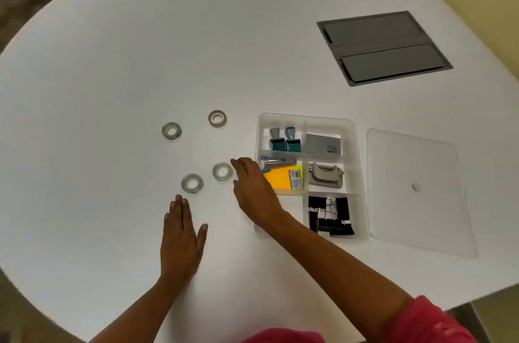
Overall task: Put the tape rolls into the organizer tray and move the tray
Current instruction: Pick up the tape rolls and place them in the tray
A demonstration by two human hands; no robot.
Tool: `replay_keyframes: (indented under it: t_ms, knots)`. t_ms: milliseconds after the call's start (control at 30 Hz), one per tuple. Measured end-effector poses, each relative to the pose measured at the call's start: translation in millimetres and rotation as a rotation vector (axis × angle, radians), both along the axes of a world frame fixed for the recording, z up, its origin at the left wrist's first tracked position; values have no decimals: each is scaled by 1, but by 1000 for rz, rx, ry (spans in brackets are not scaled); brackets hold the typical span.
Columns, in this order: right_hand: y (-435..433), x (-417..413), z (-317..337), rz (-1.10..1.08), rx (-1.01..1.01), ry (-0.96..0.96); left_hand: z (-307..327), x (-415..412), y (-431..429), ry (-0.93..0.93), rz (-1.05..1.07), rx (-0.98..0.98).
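Note:
Several tape rolls lie flat on the white table: a clear roll (171,131) at the far left, a tan-cored roll (217,118) behind, a clear roll (192,183) and another clear roll (222,171) nearest the tray. The clear organizer tray (360,174) stands to their right, holding office items. My right hand (252,185) hovers between the nearest roll and the tray's left wall, fingers apart, holding nothing. My left hand (181,236) lies flat and open just in front of the lower clear roll.
The tray's compartments hold stamps (285,139), a grey box (323,143), a stapler with yellow notes (283,174), a hole punch (325,175) and black binder clips (330,216). Its clear lid (418,191) lies to the right. A grey cable hatch (383,48) is set into the table.

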State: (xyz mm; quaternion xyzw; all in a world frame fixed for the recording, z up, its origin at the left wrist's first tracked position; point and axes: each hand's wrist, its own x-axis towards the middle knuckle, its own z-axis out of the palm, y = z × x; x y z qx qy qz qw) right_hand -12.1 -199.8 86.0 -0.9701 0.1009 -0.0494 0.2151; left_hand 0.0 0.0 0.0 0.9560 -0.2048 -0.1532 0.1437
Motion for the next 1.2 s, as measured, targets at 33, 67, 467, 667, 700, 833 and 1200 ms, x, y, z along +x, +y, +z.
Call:
replay_keyframes:
  t_ms: [33,67,467,667,700,833,1200]
  knots:
    - [3,8,-4,17,20,64,-2,0,0,-11,16,-6]
    - [6,15,-5,44,37,118,-2,2,0,-25,24,-3]
    - [14,57,-32,86,-94,300,-13,3,1,-85,31,38]
    - [12,49,-28,61,-17,193,-12,2,1,-89,34,38]
    - [10,45,-23,37,9,152,-12,2,1,-89,33,34]
    - [-6,17,2,-106,92,-22,-12,2,2,-93,33,26]
    - [-59,-80,5,-333,-37,69,-10,0,2,-107,33,0]
